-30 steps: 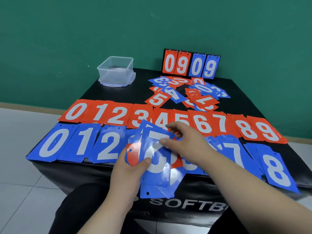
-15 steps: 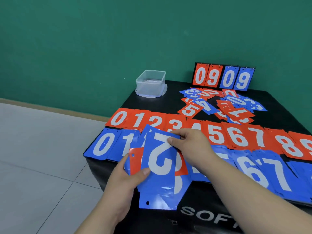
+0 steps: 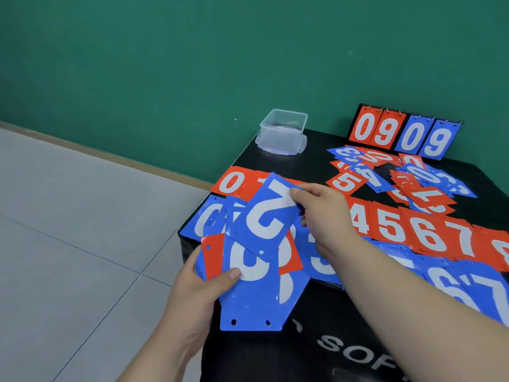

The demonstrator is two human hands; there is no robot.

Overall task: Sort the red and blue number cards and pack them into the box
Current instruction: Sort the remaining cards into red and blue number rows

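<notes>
Blue 2 card (image 3: 264, 216) pinched in right hand (image 3: 322, 213), held over the table's (image 3: 303, 166) 8 o'clock corner.
Fanned stack (image 3: 253, 299) of blue and red cards clasped in left hand (image 3: 198, 293) at 6 o'clock, thumb on top; clear box (image 3: 283, 132) open at 11 o'clock; red row (image 3: 391, 227) running toward 3 o'clock.

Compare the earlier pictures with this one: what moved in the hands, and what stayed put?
The right hand, pinching the blue 2 card, has slid it up off the stack in the left hand toward the rows, uncovering a blue 3. The left hand still grips the stack; the box and scoreboard stayed put.
</notes>
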